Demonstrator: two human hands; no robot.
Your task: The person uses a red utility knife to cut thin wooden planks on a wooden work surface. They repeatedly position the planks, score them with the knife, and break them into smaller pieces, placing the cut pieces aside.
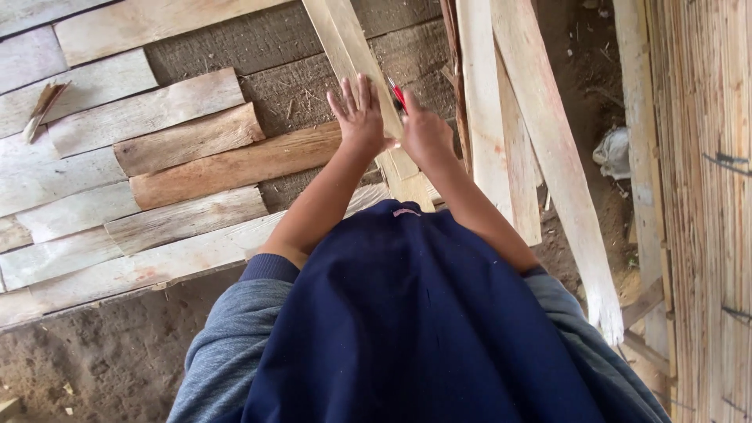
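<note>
A long pale wooden plank (345,43) runs from the top of the view down toward my body. My left hand (359,117) lies flat on it with fingers spread, pressing it down. Just to the right, my right hand (423,129) is closed around a red pen or pencil (397,92), whose tip rests on the plank's right edge. The plank's lower end (407,178) shows between my forearms. My dark blue top hides what lies below.
Rough wooden slabs (188,141) lie side by side on the left over dirt ground (102,352). More long planks (548,133) lean on the right. A bamboo or reed wall (705,196) stands at the far right. A white rag (615,153) lies on the dirt.
</note>
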